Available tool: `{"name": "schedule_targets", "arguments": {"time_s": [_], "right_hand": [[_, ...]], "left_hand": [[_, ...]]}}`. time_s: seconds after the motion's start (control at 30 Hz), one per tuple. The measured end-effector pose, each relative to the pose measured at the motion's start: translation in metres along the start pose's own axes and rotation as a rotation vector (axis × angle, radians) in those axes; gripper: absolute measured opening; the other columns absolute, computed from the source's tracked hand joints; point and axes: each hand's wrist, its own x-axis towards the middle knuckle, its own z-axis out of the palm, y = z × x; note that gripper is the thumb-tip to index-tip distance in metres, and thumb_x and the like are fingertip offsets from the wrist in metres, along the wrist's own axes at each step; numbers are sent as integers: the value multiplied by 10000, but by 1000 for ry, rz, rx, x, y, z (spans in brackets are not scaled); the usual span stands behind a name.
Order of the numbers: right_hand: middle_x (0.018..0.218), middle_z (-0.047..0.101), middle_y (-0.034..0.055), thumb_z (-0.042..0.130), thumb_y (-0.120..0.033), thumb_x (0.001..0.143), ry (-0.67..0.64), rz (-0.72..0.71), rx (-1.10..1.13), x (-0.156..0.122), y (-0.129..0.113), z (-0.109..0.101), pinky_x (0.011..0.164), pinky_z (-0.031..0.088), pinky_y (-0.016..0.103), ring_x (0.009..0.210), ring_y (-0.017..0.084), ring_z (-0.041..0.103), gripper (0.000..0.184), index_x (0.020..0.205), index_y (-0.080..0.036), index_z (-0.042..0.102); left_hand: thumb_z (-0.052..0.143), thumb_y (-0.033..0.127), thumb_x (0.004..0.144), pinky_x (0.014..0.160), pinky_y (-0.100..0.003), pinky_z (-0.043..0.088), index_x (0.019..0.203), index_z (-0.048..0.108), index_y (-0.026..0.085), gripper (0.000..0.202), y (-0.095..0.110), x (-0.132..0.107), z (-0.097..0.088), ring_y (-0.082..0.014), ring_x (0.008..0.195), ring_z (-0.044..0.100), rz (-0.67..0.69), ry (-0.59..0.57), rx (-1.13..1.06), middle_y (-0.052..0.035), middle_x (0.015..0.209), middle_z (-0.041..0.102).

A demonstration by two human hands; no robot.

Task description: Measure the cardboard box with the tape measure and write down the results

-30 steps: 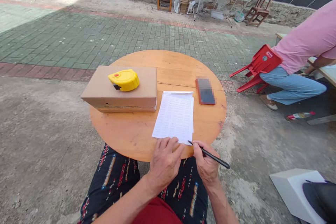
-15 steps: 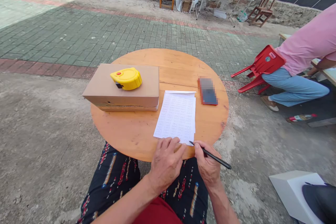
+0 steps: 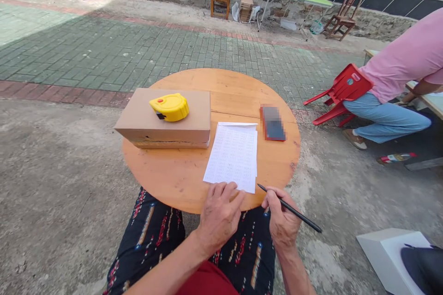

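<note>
Several rows of small writing cover the white sheet of paper (image 3: 232,156) on the round wooden table (image 3: 173,179). My left hand (image 3: 221,214) lies over the paper's near edge, its fingers stretched out. Beside the lower right corner, my right hand (image 3: 283,221) grips a black pen (image 3: 294,212) between thumb and fingers. The pen's tip points up and left, just right of the sheet and apart from it.
A cardboard box (image 3: 166,136) bears a yellow tape measure (image 3: 171,107). A blurred phone (image 3: 273,122) lies right of the paper. A person in pink (image 3: 398,69) sits on a red chair (image 3: 351,83) at the right. A white box (image 3: 391,249) stands at lower right.
My right hand has moved right with the pen, lifting its tip off the paper's lower corner. My left hand stays on the sheet. The view has tilted slightly.
</note>
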Motion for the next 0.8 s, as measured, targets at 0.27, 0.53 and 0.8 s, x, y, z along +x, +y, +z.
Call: {"name": "schedule_targets", "arguments": {"time_s": [0.27, 0.53, 0.8], "right_hand": [[1120, 694, 98, 447, -188, 957, -163, -594, -556, 51, 10, -16, 848, 507, 361, 972, 222, 654, 324, 1258, -204, 567], [1210, 647, 108, 417, -4, 839, -446, -712, -1124, 114, 13, -9, 813, 435, 393, 1008, 281, 604, 494, 1247, -209, 606], [1151, 635, 106, 425, -201, 917, -419, -584, -754, 51, -3, -15, 879, 464, 371, 1045, 243, 584, 302, 1168, -186, 591]], "left_hand": [[517, 117, 851, 891, -420, 393, 1101, 612, 225, 288, 1, -1, 1, -250, 1010, 456, -10, 27, -29, -68, 1136, 557], [508, 117, 847, 864, -419, 395, 997, 612, 202, 201, 2, -3, 3, -242, 972, 461, -19, 49, -43, -61, 1100, 561], [441, 56, 830, 880, -394, 429, 1075, 615, 198, 332, -3, -11, -12, -236, 1015, 498, -90, 214, -195, -91, 1109, 561]]}}
